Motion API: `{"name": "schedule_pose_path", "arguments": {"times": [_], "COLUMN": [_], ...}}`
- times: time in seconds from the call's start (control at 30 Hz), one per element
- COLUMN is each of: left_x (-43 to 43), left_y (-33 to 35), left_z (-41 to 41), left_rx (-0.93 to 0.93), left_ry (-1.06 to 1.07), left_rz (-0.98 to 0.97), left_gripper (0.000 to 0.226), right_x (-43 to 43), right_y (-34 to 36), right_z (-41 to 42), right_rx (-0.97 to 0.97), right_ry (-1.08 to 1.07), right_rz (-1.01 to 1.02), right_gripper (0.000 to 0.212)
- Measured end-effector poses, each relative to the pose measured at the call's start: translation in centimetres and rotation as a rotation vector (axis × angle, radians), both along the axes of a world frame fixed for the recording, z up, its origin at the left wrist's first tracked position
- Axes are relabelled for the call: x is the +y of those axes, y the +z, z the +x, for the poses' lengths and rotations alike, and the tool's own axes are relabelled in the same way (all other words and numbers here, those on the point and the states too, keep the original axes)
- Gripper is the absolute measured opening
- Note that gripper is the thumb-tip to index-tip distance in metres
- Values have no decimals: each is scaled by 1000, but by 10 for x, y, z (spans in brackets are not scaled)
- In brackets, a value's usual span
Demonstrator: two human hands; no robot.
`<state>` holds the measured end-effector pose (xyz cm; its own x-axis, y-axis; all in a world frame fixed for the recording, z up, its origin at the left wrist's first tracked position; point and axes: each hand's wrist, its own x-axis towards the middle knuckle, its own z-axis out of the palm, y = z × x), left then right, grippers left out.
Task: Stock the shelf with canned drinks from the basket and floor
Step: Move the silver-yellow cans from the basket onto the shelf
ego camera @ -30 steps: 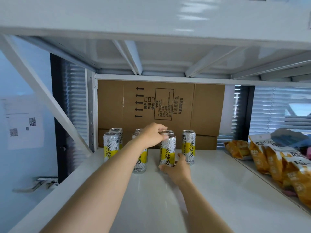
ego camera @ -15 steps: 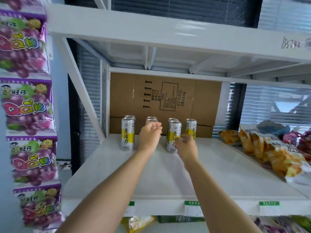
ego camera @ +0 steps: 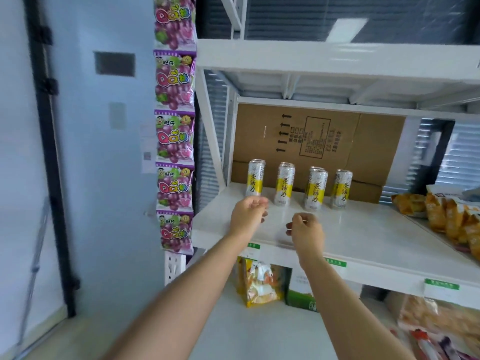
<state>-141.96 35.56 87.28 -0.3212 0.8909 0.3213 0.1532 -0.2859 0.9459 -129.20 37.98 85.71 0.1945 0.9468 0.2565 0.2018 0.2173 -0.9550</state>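
A person's left hand [ego camera: 248,214] and right hand [ego camera: 307,231] hover side by side over the near edge of a white shelf [ego camera: 368,232], fingers loosely curled and holding nothing, the two hands apart from each other and clear of the stock. Just beyond them, toward the far left of the shelf board, stand the canned drinks [ego camera: 285,184], white with yellow bands: four upright in a front row, with the top of another showing behind the third from the left. A brown cardboard box [ego camera: 319,141] fills the back of the bay behind the cans. Orange snack bags [ego camera: 452,216] lie on the same shelf to the right, well apart from the cans. A strip of purple grape candy packets [ego camera: 174,136] hangs down the left upright, and more packaged snacks [ego camera: 257,284] sit on the shelf below.
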Motion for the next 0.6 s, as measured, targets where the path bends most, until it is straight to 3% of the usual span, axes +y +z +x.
{"name": "schedule_pose_path", "arguments": {"times": [0.17, 0.37, 0.6], "left_x": [-89, -197, -339], "left_y": [-19, -54, -92], "left_z": [-25, -62, -164], "left_rx": [-27, -192, -280], "left_ry": [135, 339, 616], "left_rz": [-49, -55, -122], "left_gripper": [13, 18, 21], "right_x": [-67, -148, -254], "right_y": [-23, -54, -79], "right_z": [-20, -77, -170], "right_rx": [29, 78, 47], "right_ry": [150, 368, 654], "right_rz": [-3, -70, -153], "right_gripper": [17, 19, 14]}}
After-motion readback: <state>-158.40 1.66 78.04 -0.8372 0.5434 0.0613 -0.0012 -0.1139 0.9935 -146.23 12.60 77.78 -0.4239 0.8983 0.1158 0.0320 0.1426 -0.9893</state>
